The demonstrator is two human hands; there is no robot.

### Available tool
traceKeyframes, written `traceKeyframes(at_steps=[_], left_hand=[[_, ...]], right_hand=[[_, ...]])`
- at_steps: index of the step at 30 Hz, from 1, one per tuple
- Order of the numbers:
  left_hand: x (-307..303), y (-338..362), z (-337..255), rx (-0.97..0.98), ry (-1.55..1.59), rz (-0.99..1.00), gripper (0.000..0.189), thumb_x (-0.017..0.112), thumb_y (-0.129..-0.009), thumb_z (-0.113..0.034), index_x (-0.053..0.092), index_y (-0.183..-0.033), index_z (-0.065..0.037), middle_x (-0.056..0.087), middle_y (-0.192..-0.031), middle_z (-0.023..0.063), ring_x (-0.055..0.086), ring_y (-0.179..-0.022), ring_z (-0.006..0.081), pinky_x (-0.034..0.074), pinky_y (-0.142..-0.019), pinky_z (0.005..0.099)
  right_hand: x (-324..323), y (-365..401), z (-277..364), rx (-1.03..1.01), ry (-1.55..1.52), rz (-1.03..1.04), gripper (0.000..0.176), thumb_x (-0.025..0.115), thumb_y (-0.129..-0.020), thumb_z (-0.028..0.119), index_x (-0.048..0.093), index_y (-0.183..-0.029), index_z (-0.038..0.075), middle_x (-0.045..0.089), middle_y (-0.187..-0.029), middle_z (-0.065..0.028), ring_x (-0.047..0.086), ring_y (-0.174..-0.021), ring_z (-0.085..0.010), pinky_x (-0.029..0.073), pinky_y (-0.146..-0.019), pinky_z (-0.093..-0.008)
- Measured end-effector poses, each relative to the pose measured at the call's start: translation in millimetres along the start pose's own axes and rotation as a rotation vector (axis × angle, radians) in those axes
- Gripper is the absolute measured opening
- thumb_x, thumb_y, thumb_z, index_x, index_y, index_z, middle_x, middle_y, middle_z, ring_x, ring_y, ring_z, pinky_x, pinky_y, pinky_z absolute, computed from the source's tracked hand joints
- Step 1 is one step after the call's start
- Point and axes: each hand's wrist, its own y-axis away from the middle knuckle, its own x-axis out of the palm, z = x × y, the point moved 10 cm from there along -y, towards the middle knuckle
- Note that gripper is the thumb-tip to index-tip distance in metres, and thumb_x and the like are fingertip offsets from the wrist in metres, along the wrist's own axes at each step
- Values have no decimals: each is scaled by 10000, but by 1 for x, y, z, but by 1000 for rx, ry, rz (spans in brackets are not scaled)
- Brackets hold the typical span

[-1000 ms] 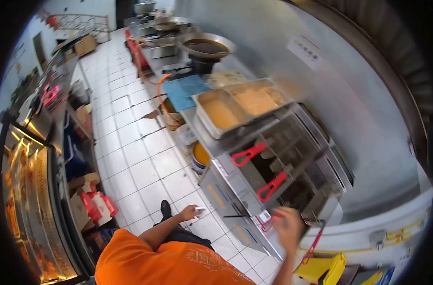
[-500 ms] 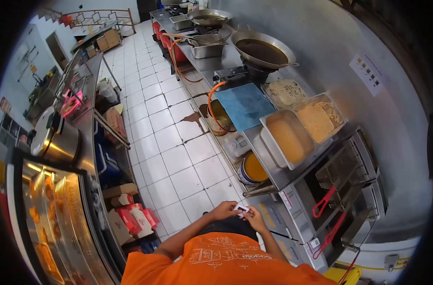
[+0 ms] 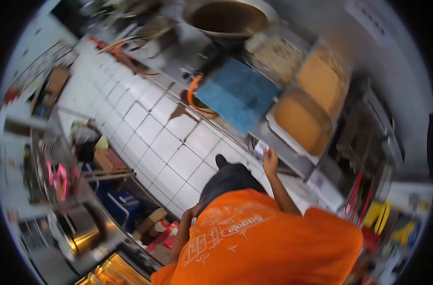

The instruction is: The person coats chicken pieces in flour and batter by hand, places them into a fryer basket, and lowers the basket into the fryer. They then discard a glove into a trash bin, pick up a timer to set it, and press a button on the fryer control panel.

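My right hand (image 3: 270, 160) is stretched forward, closed on a small white rectangular object (image 3: 260, 148), whose kind is blurred. It is near the front edge of the steel counter (image 3: 285, 154), beside a steel pan (image 3: 304, 121) of orange-brown powder or batter. My left hand (image 3: 194, 210) is low beside my dark trousers (image 3: 230, 183); its fingers are hard to make out. A blue board or sheet (image 3: 240, 95) lies on the counter ahead of my right hand.
A large wok (image 3: 228, 19) of dark liquid stands beyond the blue board. Red-handled fryer baskets (image 3: 353, 197) are to the right. On the left are a big metal pot (image 3: 78, 228), a lit food display (image 3: 114, 271) and boxes (image 3: 152, 221) underneath. White tiles (image 3: 164, 142) cover the floor.
My hands have parted: the right moved forward to the counter edge with the small white object, the left dropped to my side. The view has turned, and I have stepped nearer the counter.
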Motion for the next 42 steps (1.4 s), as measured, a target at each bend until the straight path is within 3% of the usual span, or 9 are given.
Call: traceKeyframes(at_steps=[5, 9, 13, 17, 23, 26, 34, 40, 42], left_hand=[[-99, 21, 29, -37, 239, -245, 716, 517, -957, -516, 345, -1458, -34, 440, -1406, 213, 453, -1278, 274, 382, -1053, 365], [-159, 5, 13, 56, 401, -367, 777, 498, -948, -558, 304, -1481, -26, 378, -1453, 222, 398, -1328, 287, 347, -1084, 366], [-250, -33, -15, 179, 480, -424, 838, 479, -939, -599, 263, -1503, -18, 317, -1501, 231, 342, -1378, 300, 312, -1115, 367], [-365, -48, -49, 215, 357, -358, 899, 460, -930, -641, 222, -1525, -10, 255, -1548, 239, 287, -1429, 313, 277, -1146, 369], [-536, -21, -154, 191, -279, -374, 727, 608, -892, -500, 461, -1397, 1, 555, -1344, 246, 530, -1266, 338, 440, -1039, 402], [-597, -15, -232, 316, -92, -307, 665, 597, -914, -455, 467, -1392, -12, 593, -1300, 226, 569, -1214, 338, 460, -1010, 408], [-766, -4, -394, 636, 67, -195, 450, 552, -994, -325, 508, -1344, -45, 625, -1176, 89, 589, -1019, 171, 475, -911, 315], [-935, -19, -299, 398, -130, -446, 555, 487, -977, -484, 567, -1286, -29, 614, -1273, 141, 520, -1269, 231, 399, -1057, 397], [-942, -85, -195, 149, 144, 69, 642, 434, -967, -539, 498, -1404, -73, 495, -1439, 153, 431, -1345, 259, 334, -1113, 400]], right_hand=[[-5, -33, -1, 47, 140, -530, 342, 616, -970, 263, 585, -1175, -9, 581, -742, -78, 532, -690, -210, 456, -676, -339], [-16, -16, 28, 93, 291, -888, 463, 736, -872, 305, 583, -1203, 19, 603, -1021, -132, 523, -971, -271, 421, -849, -392], [22, -27, 40, 39, 567, -690, 509, 856, -700, 280, 634, -1093, 45, 619, -1095, -121, 542, -1053, -330, 408, -959, -458], [15, -38, 53, 279, 609, -684, 447, 773, -782, 317, 659, -1136, 70, 640, -1185, -153, 569, -1124, -348, 428, -979, -464], [64, -58, 92, 117, 543, -713, 320, 698, -794, 168, 672, -1093, 57, 661, -1093, -137, 605, -1029, -325, 476, -895, -419], [161, -48, 141, 34, 539, -676, 307, 664, -783, 99, 674, -1086, 55, 661, -1061, -119, 608, -1018, -287, 477, -877, -392], [613, -59, 279, 10, -125, 461, 324, 590, -774, -44, 676, -1071, 49, 654, -1014, -74, 607, -1016, -201, 473, -862, -333], [894, -76, 573, -37, -192, 1523, 417, 627, -929, 314, 610, -1287, 101, 548, -1343, -89, 451, -1309, -236, 307, -1108, -366], [963, -54, 589, -8, 155, 1837, 618, 539, -936, 519, 510, -1419, 133, 339, -1545, -112, 297, -1424, -273, 210, -1166, -367]])
